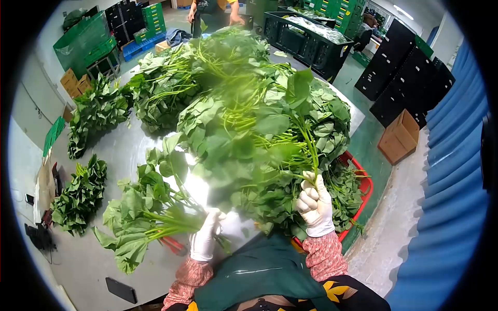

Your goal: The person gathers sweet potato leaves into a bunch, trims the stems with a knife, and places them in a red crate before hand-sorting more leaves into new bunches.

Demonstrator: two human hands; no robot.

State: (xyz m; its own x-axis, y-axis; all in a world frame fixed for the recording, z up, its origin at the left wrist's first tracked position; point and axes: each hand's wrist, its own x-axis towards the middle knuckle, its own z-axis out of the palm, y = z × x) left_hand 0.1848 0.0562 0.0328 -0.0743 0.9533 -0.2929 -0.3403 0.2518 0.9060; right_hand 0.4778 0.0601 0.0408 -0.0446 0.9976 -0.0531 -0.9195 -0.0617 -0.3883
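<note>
White gloves cover both hands. My left hand [207,233] is closed around a bunch of leafy green stems [161,224], whose leaves point left over the table. At the right, my right hand [315,202] pinches a few long leafy stems [310,142] that stand upright above the fist. A large heap of leafy greens [207,116] fills the table [140,259] in front of me, its middle partly blurred by leaves close to the camera. A red basket [366,187] with more greens sits below my right hand.
Separate piles of greens [80,194] lie on the table's left. A dark flat device [121,290] rests near the front edge. Beyond the heap are a black crate [306,44] and another person [215,15]. A cardboard box [399,137] and blue curtain [456,171] are at right.
</note>
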